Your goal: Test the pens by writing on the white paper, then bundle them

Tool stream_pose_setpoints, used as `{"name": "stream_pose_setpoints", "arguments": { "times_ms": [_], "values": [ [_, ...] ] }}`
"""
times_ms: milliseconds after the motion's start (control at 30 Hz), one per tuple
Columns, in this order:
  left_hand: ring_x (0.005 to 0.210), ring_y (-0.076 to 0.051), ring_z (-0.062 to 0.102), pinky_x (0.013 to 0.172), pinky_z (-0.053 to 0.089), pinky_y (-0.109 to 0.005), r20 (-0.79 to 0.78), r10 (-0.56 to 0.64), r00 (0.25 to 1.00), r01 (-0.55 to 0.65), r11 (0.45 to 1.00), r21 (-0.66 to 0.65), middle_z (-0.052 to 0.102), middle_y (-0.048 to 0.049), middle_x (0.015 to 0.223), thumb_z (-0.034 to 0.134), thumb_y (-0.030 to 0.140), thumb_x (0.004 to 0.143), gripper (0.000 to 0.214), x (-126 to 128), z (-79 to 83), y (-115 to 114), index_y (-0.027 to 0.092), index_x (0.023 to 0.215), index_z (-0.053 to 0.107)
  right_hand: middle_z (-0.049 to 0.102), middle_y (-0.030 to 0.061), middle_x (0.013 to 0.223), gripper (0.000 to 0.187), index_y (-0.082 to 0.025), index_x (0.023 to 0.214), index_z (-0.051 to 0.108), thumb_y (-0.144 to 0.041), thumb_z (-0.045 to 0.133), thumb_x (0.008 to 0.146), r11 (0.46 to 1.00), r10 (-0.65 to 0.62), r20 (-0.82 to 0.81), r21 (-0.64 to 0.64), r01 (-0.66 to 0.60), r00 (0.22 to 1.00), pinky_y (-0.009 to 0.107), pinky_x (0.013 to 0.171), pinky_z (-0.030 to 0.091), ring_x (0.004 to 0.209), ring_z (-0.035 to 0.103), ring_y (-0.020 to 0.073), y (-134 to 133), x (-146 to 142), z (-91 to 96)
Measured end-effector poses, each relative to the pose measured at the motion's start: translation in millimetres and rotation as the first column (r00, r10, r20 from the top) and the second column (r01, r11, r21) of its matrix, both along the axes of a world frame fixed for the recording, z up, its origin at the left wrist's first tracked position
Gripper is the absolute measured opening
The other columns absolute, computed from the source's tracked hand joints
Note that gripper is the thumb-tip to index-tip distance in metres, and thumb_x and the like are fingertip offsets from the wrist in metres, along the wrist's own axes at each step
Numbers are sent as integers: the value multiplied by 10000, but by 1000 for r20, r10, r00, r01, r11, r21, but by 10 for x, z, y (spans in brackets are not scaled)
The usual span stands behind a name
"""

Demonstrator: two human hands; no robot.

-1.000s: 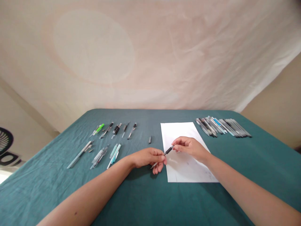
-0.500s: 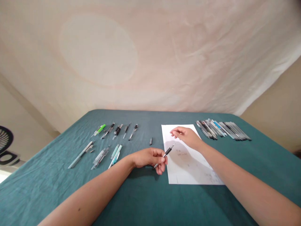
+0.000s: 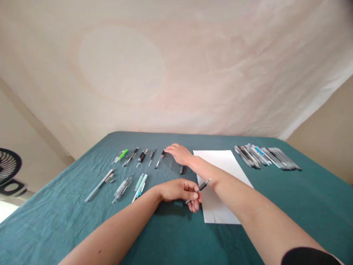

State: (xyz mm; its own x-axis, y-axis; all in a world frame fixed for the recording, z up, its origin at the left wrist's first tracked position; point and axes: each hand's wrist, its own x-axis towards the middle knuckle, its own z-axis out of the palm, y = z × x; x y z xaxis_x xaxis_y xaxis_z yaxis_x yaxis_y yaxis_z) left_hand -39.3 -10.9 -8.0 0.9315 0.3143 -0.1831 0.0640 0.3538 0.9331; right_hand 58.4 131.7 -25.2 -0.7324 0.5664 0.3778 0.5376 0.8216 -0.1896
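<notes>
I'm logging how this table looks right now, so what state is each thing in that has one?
Left hand: closed around a slim pen with a black grip.
Pen in it: aslant, tip bare.
Right hand: stretched out, fingers at the black end of a clear pen; contact unclear.
White rectangular paper sheet: flat, partly covered by the right arm.
Slender grey pens: lying side by side.
Round black fan: cannot tell whether it is spinning.

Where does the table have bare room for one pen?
Dark-green tablecloth is bare between the right forearm and the row of slim, mostly grey pens, and near left, beside the left forearm. Crowded: beyond there, where green, black and turquoise pens lie.
</notes>
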Motion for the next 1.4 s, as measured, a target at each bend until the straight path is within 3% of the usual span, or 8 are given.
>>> {"name": "stream_pose_setpoints", "arguments": {
  "times_ms": [200,400,733,900,1033,1167,1267,1400],
  "values": [
    [695,-153,639,712,494,-316,4,-23,1000,23,999,-36,673,-69,783,667,464,746,376,5,-38,35,122,894,619,572,42,1239,467,-228,1220,557,-2,413,838,1000,-2,-3,-14,2,1000,353,969,351,1156,423,181,27,-12,-55],
    [697,-154,641,717,494,-319,12,-26,1000,27,998,-62,673,-68,781,672,454,747,366,5,-36,39,123,892,617,583,91,1178,368,-148,1156,572,-18,420,848,999,-30,-39,-28,29,999,340,954,353,1136,420,191,35,-51,-21],
    [688,-151,635,715,490,-319,-6,-5,1000,5,997,-71,671,-67,781,680,457,740,371,5,-30,33,124,887,611,607,66,934,101,-167,879,637,-124,553,842,993,-73,-41,-92,69,997,295,818,395,928,516,180,67,15,-63],
    [665,-143,629,692,494,-309,-31,16,999,-18,997,-74,661,-63,758,666,462,757,372,13,-16,19,122,896,609,605,62,918,118,-168,930,593,-137,494,874,983,-148,-128,-129,132,981,294,797,403,891,530,172,-138,305,47],
    [568,-116,594,554,470,-247,-143,92,985,-89,996,29,638,-41,715,621,487,782,398,-37,28,26,133,964,610,609,57,965,167,-184,986,587,-200,442,904,966,-211,-219,-192,170,953,288,796,424,895,553,156,-483,852,185],
    [433,-61,451,394,315,-177,-268,312,911,-239,932,271,571,9,636,566,506,800,426,-102,91,62,142,1016,619,640,29,981,201,-211,1000,612,-325,518,863,817,-375,-328,-560,142,867,289,773,445,872,591,157,-953,1448,169],
    [417,-49,368,373,237,-171,-304,355,884,-243,905,348,526,27,616,547,522,798,456,-100,125,76,148,1049,622,656,25,918,258,-207,1007,622,-384,561,829,703,-479,-332,-699,129,812,291,748,453,821,606,160,-1239,1674,72],
    [438,-53,347,404,237,-175,-331,345,878,-202,895,397,499,29,600,536,534,799,474,-59,156,73,143,1050,630,651,34,950,239,-209,988,649,-356,574,816,712,-489,-395,-696,95,777,292,768,449,858,600,163,-1401,1672,18]
  ]
}}
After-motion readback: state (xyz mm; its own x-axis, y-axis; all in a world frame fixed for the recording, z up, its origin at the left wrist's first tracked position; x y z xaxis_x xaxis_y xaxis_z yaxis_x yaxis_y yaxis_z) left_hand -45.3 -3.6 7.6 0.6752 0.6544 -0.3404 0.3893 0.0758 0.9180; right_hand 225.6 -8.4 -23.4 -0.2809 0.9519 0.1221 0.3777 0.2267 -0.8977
